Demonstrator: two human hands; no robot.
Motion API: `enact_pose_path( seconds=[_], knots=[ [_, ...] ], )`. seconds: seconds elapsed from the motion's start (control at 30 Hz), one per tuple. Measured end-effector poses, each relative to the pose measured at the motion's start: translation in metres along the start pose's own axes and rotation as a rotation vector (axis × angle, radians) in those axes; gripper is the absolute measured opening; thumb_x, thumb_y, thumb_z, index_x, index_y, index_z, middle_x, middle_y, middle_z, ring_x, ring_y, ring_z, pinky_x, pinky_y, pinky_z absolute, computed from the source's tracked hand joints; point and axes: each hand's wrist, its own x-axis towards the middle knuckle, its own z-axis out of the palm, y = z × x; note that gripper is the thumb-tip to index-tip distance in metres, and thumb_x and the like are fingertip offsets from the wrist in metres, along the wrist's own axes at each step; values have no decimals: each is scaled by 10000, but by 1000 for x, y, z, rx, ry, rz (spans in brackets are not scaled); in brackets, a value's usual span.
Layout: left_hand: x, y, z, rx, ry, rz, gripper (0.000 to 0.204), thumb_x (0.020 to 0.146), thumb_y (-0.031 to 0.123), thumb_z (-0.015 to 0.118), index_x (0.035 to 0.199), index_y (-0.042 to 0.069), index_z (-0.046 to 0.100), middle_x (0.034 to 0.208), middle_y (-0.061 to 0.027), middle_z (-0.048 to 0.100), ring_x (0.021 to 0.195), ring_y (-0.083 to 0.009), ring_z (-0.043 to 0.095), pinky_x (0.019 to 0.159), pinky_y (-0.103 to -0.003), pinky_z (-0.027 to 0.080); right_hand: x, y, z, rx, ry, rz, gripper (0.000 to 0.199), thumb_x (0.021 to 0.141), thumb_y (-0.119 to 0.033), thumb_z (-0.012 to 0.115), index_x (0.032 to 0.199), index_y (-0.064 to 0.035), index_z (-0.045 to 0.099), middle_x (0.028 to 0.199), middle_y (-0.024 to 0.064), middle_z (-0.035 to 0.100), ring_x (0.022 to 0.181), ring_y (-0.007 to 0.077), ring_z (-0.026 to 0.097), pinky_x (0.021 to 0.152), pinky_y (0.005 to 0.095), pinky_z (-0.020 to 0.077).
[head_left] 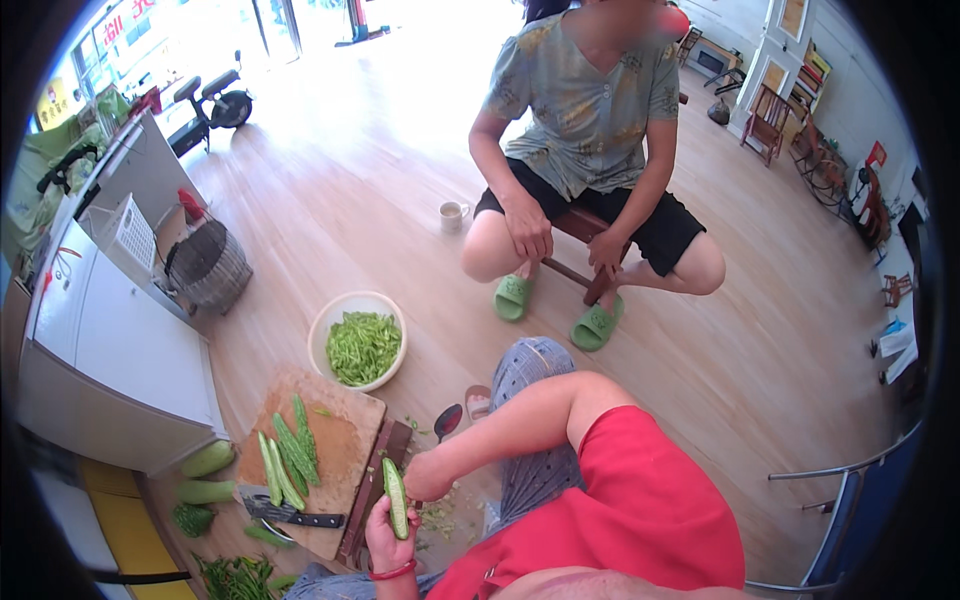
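My left hand, with a red band at its wrist, grips a halved bitter melon, its pale cut face up. Curled closed against the far part of that half is my right hand; whatever its fingers hold is hidden. Left of them, more bitter melon halves lie on a worn wooden cutting board. A black-handled cleaver rests across the board's near edge. Beyond my right forearm shows a dark spoon; its handle end is hard to make out.
A pale bowl of sliced green vegetable stands on the floor past the board. Whole gourds and green peppers lie at left, near a white cabinet. Opposite me sits a person in green slippers, beside a mug.
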Motion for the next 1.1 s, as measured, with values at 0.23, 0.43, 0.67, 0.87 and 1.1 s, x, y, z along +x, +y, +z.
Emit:
enact_pose_path(
  seconds=[0.23,0.43,0.67,0.87,1.1],
  knots=[
    [12,5,-1,-10,13,-3,223,862,214,425,949,27,511,740,-81,561,528,-178,528,500,-293,420,5,11,1,-47,36,-9,186,747,-142,495,750,-5,621,776,172,628,753,324,611,663,416,483],
    [14,3,-1,19,28,4,214,864,212,427,948,36,514,744,-73,566,526,-173,529,496,-279,421,0,10,-1,6,70,-25,179,738,-138,499,746,-17,630,778,167,631,749,324,613,649,411,486],
    [10,-1,0,25,38,7,186,863,209,452,932,52,522,749,-63,566,538,-160,532,513,-266,428,-2,6,1,-25,45,-15,199,756,-160,494,765,-24,639,790,165,633,763,315,614,675,408,486],
    [11,0,3,10,55,-7,191,860,210,452,945,50,514,754,-66,561,536,-166,530,509,-273,422,-1,10,6,-21,62,0,198,753,-159,499,763,-18,638,797,161,634,765,316,613,680,409,485],
    [10,0,3,31,41,-7,188,859,206,449,937,48,511,741,-62,555,530,-163,527,503,-274,417,-1,9,5,-13,55,30,190,746,-150,499,756,-20,637,796,163,634,767,317,612,678,409,484]
  ],
)
